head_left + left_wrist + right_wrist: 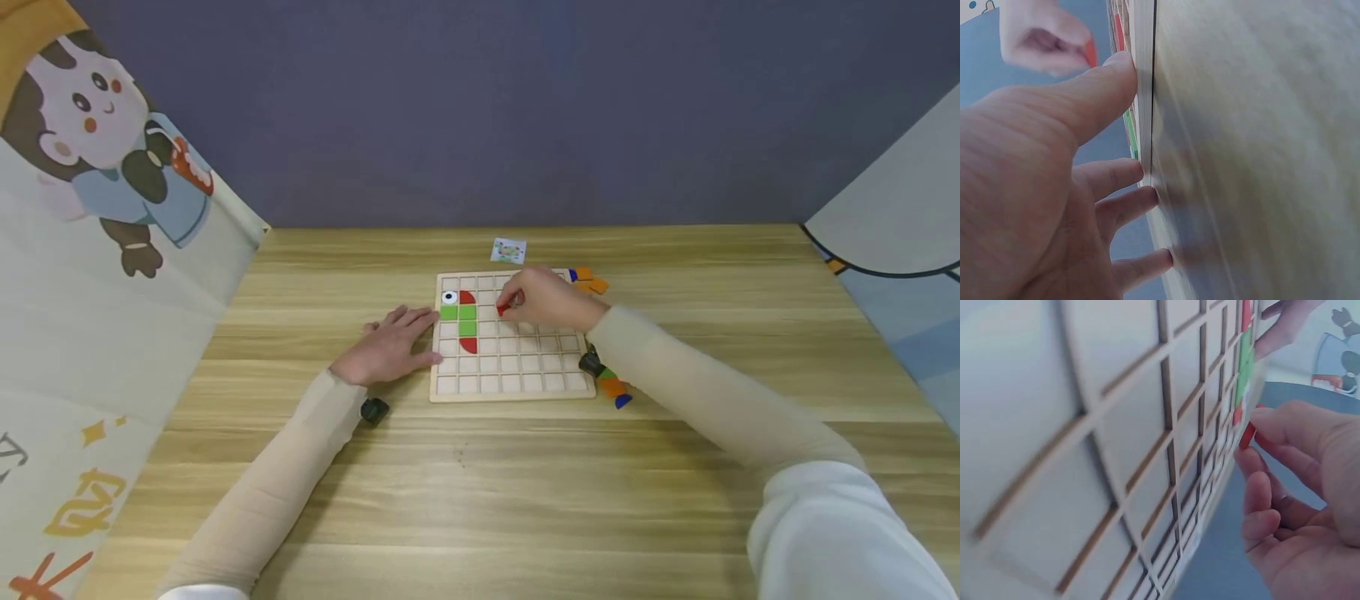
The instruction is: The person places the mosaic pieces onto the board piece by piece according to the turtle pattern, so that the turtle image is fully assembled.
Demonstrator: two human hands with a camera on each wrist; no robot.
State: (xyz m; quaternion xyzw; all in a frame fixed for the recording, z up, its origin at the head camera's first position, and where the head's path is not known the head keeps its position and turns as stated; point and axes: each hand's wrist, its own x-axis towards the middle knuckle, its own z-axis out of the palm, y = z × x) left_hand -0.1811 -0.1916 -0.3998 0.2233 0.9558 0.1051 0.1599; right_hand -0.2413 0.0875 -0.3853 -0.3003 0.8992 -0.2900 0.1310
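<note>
My right hand (547,298) pinches a small red piece (1247,434) between thumb and fingertips, over the upper middle of a wooden grid board (510,363). On the board's left side sit a white eye tile (449,297), a red quarter-round piece (467,297), several green squares (467,328) and a lower red quarter-round piece (468,345). Fingers spread, my left hand (390,346) lies at the board's left edge. In the left wrist view its thumb and fingertips are right at that wooden side.
A small picture card (508,251) lies behind the board. Orange pieces (597,286) with a blue one are at its back right corner. By the front right corner lie an orange piece (612,387), a blue piece (622,401) and some green. A dark wall (525,117) rises behind the table.
</note>
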